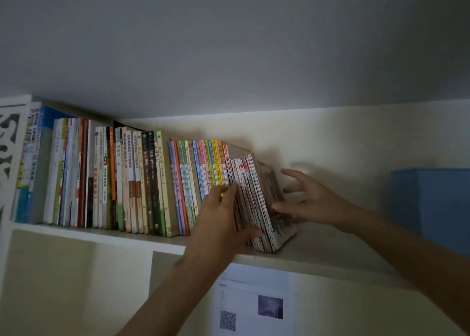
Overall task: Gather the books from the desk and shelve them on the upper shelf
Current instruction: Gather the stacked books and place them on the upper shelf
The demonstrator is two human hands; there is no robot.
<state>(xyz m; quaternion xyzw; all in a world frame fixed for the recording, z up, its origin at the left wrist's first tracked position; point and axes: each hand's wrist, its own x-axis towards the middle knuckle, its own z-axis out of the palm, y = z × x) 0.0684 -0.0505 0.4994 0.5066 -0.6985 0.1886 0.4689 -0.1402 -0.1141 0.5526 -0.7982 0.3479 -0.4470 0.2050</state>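
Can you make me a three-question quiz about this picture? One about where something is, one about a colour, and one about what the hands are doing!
1. Where is the stack of thin books?
A. Right end of the book row
B. Left end
C. On the floor

2. What colour is the box?
A. Red
B. Blue
C. Green

3. What is the right hand doing?
A. Making a fist
B. Fingers spread beside the stack
C. Holding the box

Answers: 1 A, the stack leans on the shelf after the last upright book. 2 B, it looks plainly blue. 3 B, its fingers are straight while the left hand grips the stack.
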